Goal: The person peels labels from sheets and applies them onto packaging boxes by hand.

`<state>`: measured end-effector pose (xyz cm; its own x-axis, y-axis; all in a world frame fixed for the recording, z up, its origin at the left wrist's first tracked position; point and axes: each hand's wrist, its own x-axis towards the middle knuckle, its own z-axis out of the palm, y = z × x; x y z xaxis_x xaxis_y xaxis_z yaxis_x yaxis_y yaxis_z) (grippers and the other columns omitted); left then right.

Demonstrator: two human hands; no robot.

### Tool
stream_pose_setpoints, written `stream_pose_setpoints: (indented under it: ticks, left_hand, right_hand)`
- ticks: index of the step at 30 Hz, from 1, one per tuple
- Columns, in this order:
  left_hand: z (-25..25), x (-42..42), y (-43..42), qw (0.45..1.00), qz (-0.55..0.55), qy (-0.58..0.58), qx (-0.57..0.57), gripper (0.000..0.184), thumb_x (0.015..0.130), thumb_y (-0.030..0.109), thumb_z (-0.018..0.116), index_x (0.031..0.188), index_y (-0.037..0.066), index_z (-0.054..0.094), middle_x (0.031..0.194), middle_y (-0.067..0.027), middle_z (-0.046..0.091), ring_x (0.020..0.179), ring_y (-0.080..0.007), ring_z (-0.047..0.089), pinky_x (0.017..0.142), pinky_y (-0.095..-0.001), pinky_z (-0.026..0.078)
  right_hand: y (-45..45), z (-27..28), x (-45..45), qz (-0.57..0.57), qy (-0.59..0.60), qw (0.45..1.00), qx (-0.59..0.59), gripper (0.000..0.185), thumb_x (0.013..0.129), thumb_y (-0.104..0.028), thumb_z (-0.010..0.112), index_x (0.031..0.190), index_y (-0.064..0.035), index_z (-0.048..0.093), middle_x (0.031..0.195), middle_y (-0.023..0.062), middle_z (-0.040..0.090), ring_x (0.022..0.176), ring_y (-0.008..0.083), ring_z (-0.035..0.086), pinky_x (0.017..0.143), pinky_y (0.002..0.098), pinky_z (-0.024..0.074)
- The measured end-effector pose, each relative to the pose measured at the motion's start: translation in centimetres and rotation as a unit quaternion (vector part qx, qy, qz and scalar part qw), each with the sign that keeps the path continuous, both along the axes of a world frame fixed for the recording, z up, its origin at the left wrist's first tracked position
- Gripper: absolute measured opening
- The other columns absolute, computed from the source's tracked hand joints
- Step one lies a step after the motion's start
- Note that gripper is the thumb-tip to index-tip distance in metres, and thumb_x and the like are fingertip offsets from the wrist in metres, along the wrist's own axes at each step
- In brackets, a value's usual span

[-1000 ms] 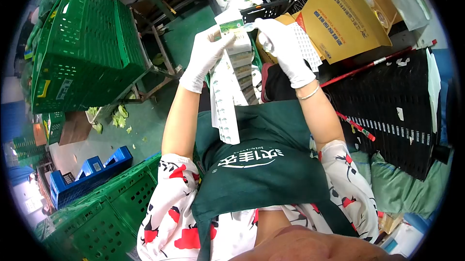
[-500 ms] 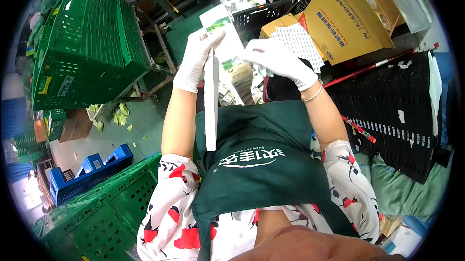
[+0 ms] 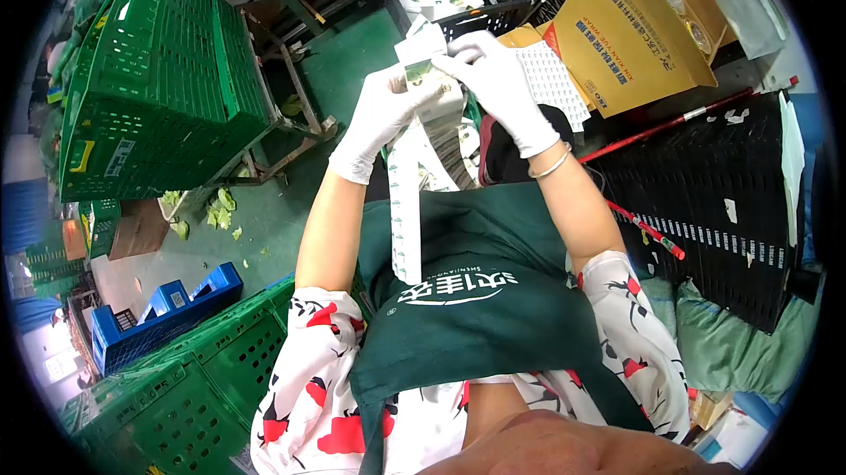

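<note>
White gloves cover both hands. My left hand (image 3: 377,114) is closed on a long white strip with small green print (image 3: 405,219), which hangs down over the front of the dark green apron. My right hand (image 3: 500,92) is closed, its fingertips at the edge of a white-and-green printed piece (image 3: 421,45) at the upper end, beside the left fingers. Whether that piece and the strip are joined I cannot tell. Below the hands lies a pile of similar printed strips (image 3: 448,144), partly hidden by them.
A black crate (image 3: 489,21) with many printed pieces stands ahead. At right are a sheet of labels (image 3: 551,78), an open cardboard box (image 3: 617,43) and stacked black crates (image 3: 705,202). Green crates (image 3: 159,78) stand at left, with leaves (image 3: 220,206) on the floor.
My left hand has shifted slightly right and down, and the hanging strip has turned to show its printed face. My right hand has moved up and left to the upper printed piece.
</note>
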<state>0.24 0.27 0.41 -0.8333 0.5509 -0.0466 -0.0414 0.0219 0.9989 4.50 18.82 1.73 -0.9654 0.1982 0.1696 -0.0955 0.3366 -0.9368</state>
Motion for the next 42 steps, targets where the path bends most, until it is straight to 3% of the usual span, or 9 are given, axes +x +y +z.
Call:
stream_pose_setpoints:
  ticks: [2, 5, 12, 19, 22, 27, 30, 37, 42]
  left_hand:
    - [1.1, 0.0, -0.2, 0.999, 0.031, -0.016, 0.025, 0.028, 0.09, 0.016, 0.071, 0.111, -0.002, 0.069, 0.098, -0.0019, 0.07, 0.084, -0.0057, 0.061, 0.075, -0.0223, 0.05]
    - [1.4, -1.2, -0.8, 0.992, 0.064, -0.076, 0.073, 0.03, 0.091, 0.015, 0.068, 0.115, -0.004, 0.067, 0.103, -0.004, 0.07, 0.088, -0.007, 0.062, 0.079, -0.023, 0.05]
    - [0.2, -0.2, 0.8, 0.994, 0.001, -0.057, 0.096, 0.042, 0.09, 0.007, 0.068, 0.13, -0.005, 0.057, 0.118, -0.0081, 0.067, 0.098, -0.0106, 0.063, 0.087, -0.0252, 0.051]
    - [0.2, 0.3, 0.6, 0.999, -0.003, -0.012, 0.046, 0.033, 0.089, 0.008, 0.066, 0.121, -0.001, 0.064, 0.102, -0.0007, 0.068, 0.086, -0.0042, 0.057, 0.077, -0.0214, 0.047]
    - [0.8, 0.3, -0.1, 0.999, 0.0, -0.036, 0.035, 0.034, 0.092, 0.014, 0.066, 0.122, -0.001, 0.065, 0.102, 0.0, 0.068, 0.083, -0.0035, 0.057, 0.074, -0.0199, 0.047]
    - [1.9, -0.6, 0.0, 0.993, 0.054, -0.076, 0.074, 0.033, 0.093, 0.019, 0.066, 0.119, -0.001, 0.066, 0.092, 0.0042, 0.064, 0.077, -0.0021, 0.052, 0.07, -0.0185, 0.041]
    - [1.1, -0.9, -0.1, 0.997, 0.011, -0.058, 0.059, 0.035, 0.092, 0.013, 0.066, 0.122, -0.004, 0.063, 0.105, -0.0021, 0.068, 0.089, -0.0054, 0.058, 0.08, -0.0206, 0.047]
    - [0.4, 0.2, 0.7, 0.992, -0.018, -0.074, 0.099, 0.039, 0.092, 0.008, 0.065, 0.127, -0.007, 0.059, 0.114, -0.0061, 0.067, 0.096, -0.0075, 0.059, 0.085, -0.0228, 0.049]
    - [0.7, 0.2, 0.3, 0.994, -0.056, -0.064, 0.068, 0.039, 0.093, 0.008, 0.064, 0.129, -0.006, 0.058, 0.114, -0.0054, 0.067, 0.096, -0.0074, 0.059, 0.086, -0.0228, 0.048]
  right_hand:
    - [1.1, 1.7, 0.8, 0.162, -0.14, 0.971, -0.11, 0.027, 0.087, -0.025, 0.075, 0.101, -0.0025, 0.067, 0.079, 0.0044, 0.068, 0.065, 0.0088, 0.061, 0.06, 0.0233, 0.0499]
    - [1.9, 3.4, 1.9, 0.221, -0.167, 0.961, -0.014, 0.025, 0.088, -0.022, 0.074, 0.102, -0.0022, 0.067, 0.082, 0.0039, 0.068, 0.067, 0.0067, 0.06, 0.061, 0.0219, 0.0486]
    - [0.9, 3.3, 1.0, 0.01, 0.073, 0.997, -0.037, 0.028, 0.083, -0.011, 0.075, 0.107, -0.0006, 0.064, 0.101, 0.0084, 0.068, 0.091, 0.0128, 0.065, 0.084, 0.0289, 0.0537]
    - [-0.6, 1.6, -0.2, -0.155, 0.118, 0.965, 0.177, 0.026, 0.084, -0.016, 0.075, 0.103, -0.0017, 0.065, 0.096, 0.0061, 0.068, 0.084, 0.0119, 0.064, 0.075, 0.0285, 0.0526]
    - [0.9, 1.6, 0.0, 0.071, -0.001, 0.991, -0.111, 0.022, 0.087, -0.019, 0.074, 0.096, -0.0012, 0.065, 0.087, 0.0041, 0.067, 0.077, 0.0087, 0.061, 0.07, 0.0261, 0.0508]
    - [1.6, 5.9, 2.6, 0.203, -0.236, 0.95, -0.007, 0.022, 0.089, -0.02, 0.071, 0.103, -0.0032, 0.067, 0.088, 0.0016, 0.067, 0.081, 0.0059, 0.06, 0.073, 0.0232, 0.0482]
    - [2.0, 3.5, 2.1, 0.071, -0.006, 0.997, 0.008, 0.025, 0.086, -0.018, 0.074, 0.102, 0.0005, 0.066, 0.097, 0.0085, 0.068, 0.087, 0.0121, 0.065, 0.077, 0.025, 0.0528]
    - [1.1, 3.8, 1.0, 0.018, 0.084, 0.996, -0.026, 0.028, 0.084, 0.0, 0.067, 0.112, 0.0003, 0.063, 0.108, 0.0108, 0.065, 0.101, 0.0178, 0.065, 0.087, 0.0291, 0.054]
    - [0.6, 2.0, -0.1, -0.006, 0.074, 0.995, 0.062, 0.036, 0.081, -0.014, 0.075, 0.113, -0.0025, 0.063, 0.109, 0.0115, 0.063, 0.101, 0.0183, 0.064, 0.089, 0.0305, 0.0514]
